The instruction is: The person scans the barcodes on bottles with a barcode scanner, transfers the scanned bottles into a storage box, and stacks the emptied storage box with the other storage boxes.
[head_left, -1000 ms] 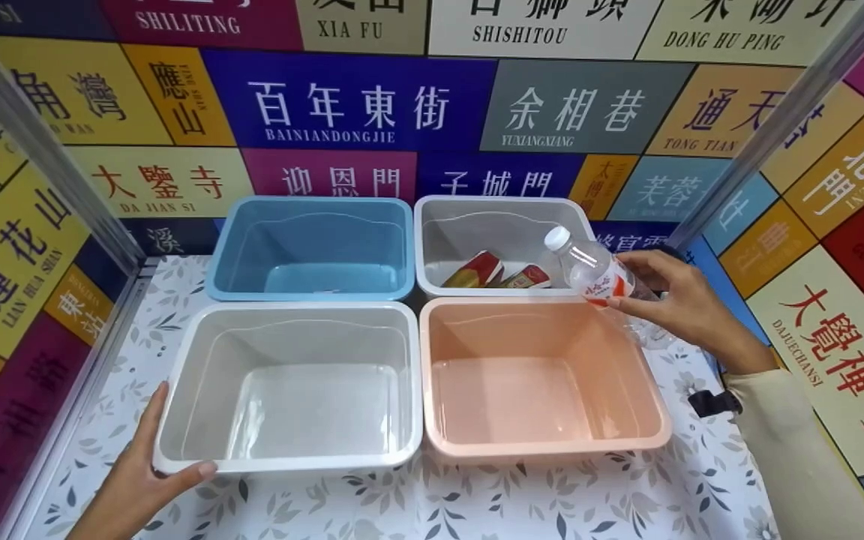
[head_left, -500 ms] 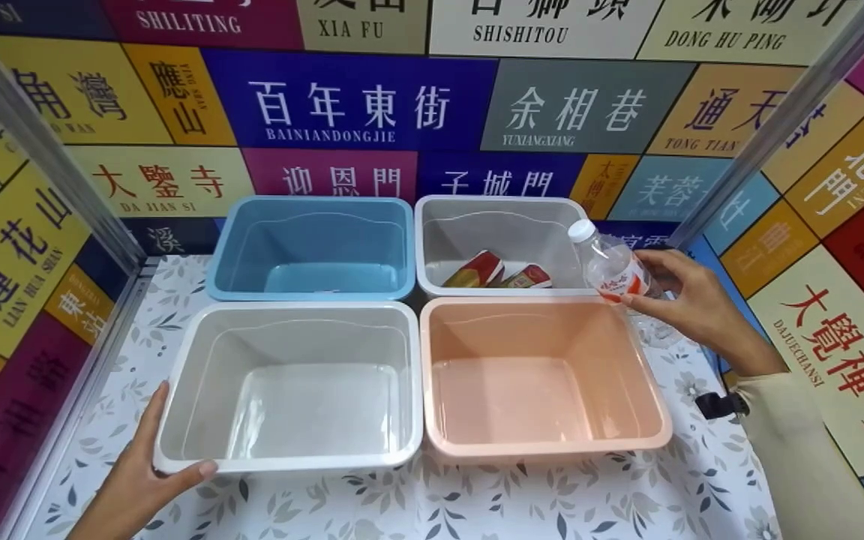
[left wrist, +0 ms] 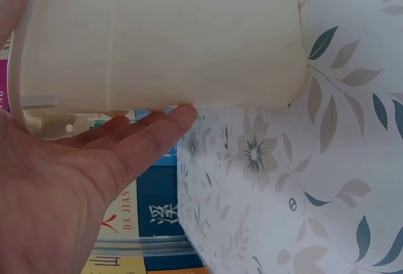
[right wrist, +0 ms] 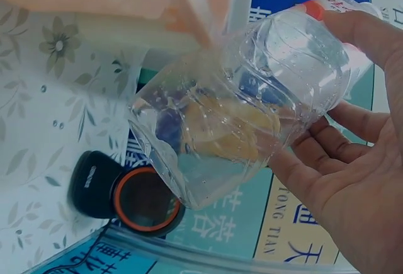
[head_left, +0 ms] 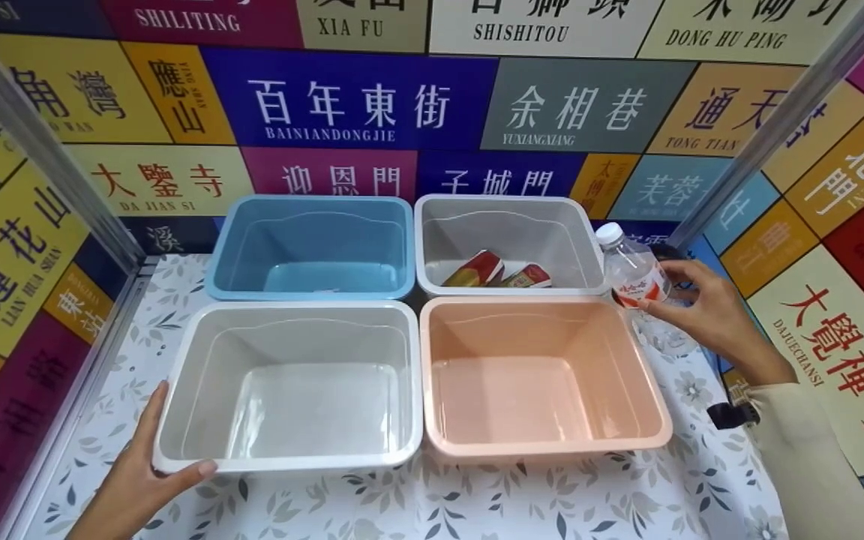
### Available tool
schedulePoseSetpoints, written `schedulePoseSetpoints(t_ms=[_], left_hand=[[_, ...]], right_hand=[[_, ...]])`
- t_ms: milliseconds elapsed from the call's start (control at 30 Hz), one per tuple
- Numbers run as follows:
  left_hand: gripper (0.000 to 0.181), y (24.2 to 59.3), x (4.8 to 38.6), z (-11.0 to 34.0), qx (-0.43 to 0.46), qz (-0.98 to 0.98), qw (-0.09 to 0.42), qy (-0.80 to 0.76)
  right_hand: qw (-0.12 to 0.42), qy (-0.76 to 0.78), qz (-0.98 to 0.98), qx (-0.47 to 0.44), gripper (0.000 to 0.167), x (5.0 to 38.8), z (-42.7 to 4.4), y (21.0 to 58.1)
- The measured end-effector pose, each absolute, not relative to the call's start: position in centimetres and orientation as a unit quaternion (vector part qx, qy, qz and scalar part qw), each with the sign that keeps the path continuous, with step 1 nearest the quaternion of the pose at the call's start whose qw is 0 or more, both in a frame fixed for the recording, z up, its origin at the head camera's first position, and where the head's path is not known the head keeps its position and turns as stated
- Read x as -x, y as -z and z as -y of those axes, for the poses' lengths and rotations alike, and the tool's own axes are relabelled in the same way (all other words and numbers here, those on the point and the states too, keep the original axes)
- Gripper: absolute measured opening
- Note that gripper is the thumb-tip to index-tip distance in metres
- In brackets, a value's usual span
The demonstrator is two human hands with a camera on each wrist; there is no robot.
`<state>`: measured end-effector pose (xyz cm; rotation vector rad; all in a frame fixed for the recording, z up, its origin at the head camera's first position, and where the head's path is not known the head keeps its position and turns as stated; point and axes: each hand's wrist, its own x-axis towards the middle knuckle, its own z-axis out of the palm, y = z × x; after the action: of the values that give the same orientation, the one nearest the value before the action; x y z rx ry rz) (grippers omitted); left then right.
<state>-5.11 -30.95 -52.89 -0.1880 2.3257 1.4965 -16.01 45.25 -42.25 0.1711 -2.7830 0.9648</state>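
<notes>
A clear plastic bottle with a white cap and red-and-white label is in the right hand, tilted, just right of the grey and peach bins. In the right wrist view, thumb and fingers grip the bottle near its label. The left hand touches the near left corner of the white bin, thumb on the rim. Seen in the left wrist view, the fingers of the left hand lie extended along the bin's outer wall.
A blue bin stands behind the white one. Behind the peach bin, the grey bin holds two red-and-gold crushed cans. In the right wrist view, a black round device with an orange ring stands beyond the bottle.
The right hand has moved right with the bottle, from above the bins' right edge to beside them, and the bottle stands more upright. The left hand has not moved.
</notes>
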Motion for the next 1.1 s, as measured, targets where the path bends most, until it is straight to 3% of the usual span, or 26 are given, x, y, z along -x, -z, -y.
schedulePoseSetpoints(t_ms=[233, 467, 1100], left_hand=[[0.134, 53.0, 5.1, 31.0, 0.072, -0.821, 0.188, -0.535], [0.133, 53.0, 4.8, 30.9, 0.048, -0.832, 0.161, -0.529], [0.135, 52.9, 5.0, 30.9, 0.072, -0.829, 0.185, -0.523]], right_hand=[[0.087, -0.324, 0.942, -0.013, 0.069, 15.9, -46.3, 43.0], [0.102, -0.327, 0.939, 0.030, 0.075, 15.6, -46.6, 43.9], [0.143, -0.320, 0.933, 0.075, 0.073, 15.5, -47.5, 46.1]])
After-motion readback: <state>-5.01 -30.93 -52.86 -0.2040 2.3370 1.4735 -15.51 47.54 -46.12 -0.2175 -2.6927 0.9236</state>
